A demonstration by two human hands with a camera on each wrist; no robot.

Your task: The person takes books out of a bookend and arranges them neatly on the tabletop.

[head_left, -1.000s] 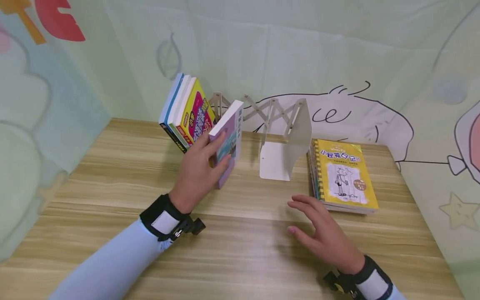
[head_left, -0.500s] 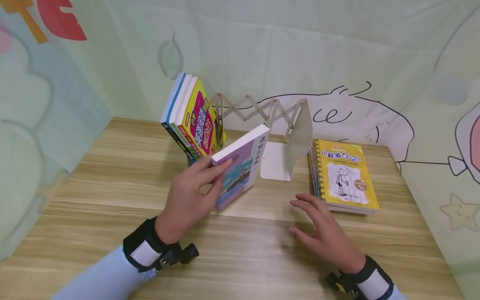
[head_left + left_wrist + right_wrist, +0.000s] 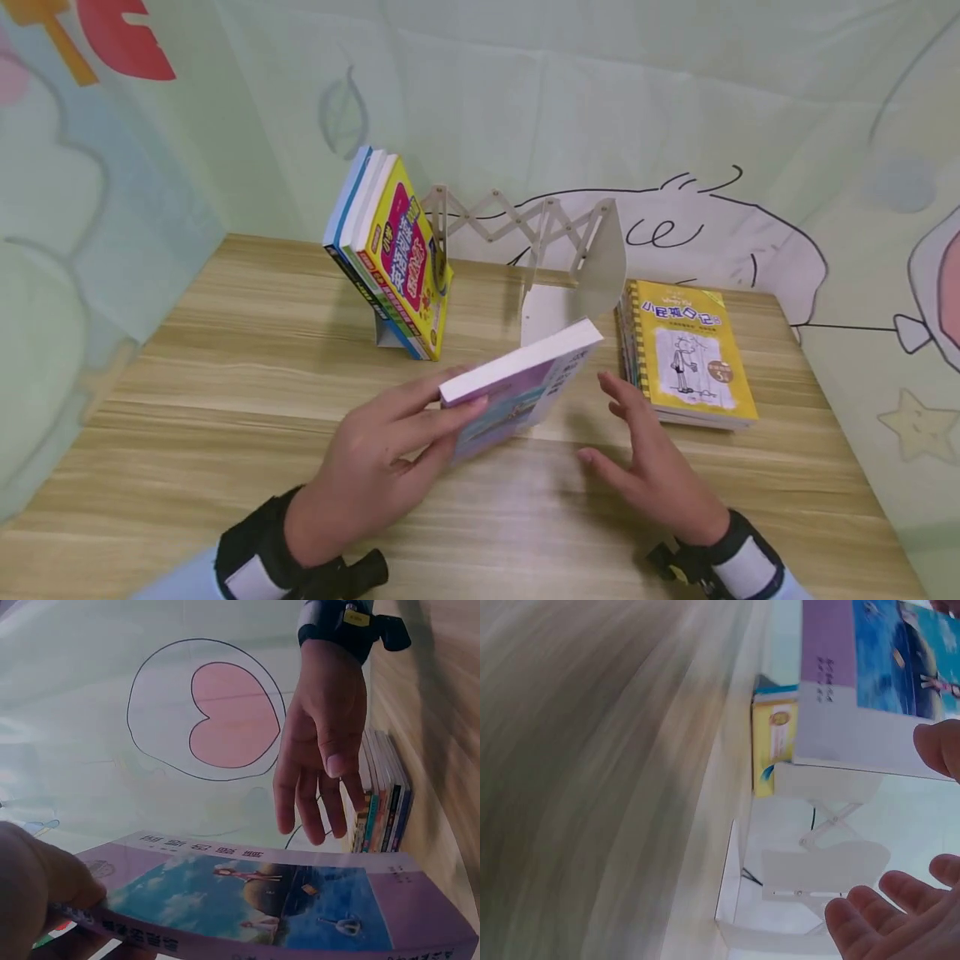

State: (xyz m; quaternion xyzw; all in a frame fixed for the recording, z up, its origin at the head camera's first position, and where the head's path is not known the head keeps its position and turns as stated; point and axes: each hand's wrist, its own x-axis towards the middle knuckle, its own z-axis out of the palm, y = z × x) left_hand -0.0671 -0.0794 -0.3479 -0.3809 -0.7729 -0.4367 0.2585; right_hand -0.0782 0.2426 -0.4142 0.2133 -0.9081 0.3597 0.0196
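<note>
My left hand [image 3: 382, 462] grips a purple paperback book [image 3: 510, 404] near its spine, thumb on the front cover. The book is tilted above the table, its white page edge facing up. In the left wrist view the cover [image 3: 300, 900] shows a blue sea picture. My right hand [image 3: 656, 467] hovers to the right of the book, fingers spread and holding nothing. The right wrist view has the book [image 3: 829, 712] close to the right thumb; whether they touch I cannot tell. Behind stands a white expandable bookend [image 3: 551, 312], with several books [image 3: 397, 258] leaning at its left end.
A stack of books with a yellow top cover [image 3: 690, 350] lies right of the bookend, close beyond my right hand. The wooden table [image 3: 225, 367] meets a printed cloth backdrop [image 3: 465, 92] at the back and sides.
My left hand has drawn the purple book away from the leaning books, toward me and to the right, tilting it flatter. My right hand has barely moved.
</note>
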